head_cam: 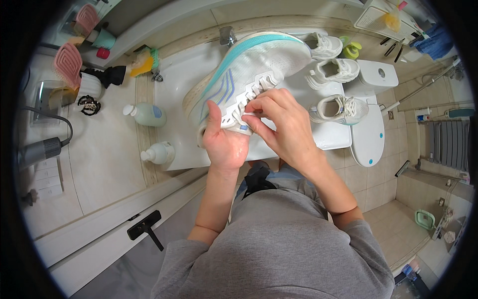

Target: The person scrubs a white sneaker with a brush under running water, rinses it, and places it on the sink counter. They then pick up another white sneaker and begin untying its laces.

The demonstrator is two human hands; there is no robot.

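Observation:
A white running shoe (254,56) with a teal midsole stripe and blue-purple side lines is held up over the white washbasin (179,82). My left hand (227,144) supports it near the heel and collar, its thumb against the side and the palm looking wet. The thumb and fingers of my right hand (285,125) pinch the white shoelace (244,106) near the top eyelets. The lace still runs in zigzags down towards the toe. How much lace lies within my right fingertips is hidden.
A matching shoe (330,109) and two white shoes, one (332,71) nearer, stand right of the basin beside the toilet (368,138). Pump bottles, including a pale green one (147,114), line the left edge. A chrome faucet (227,36) sits behind the raised shoe.

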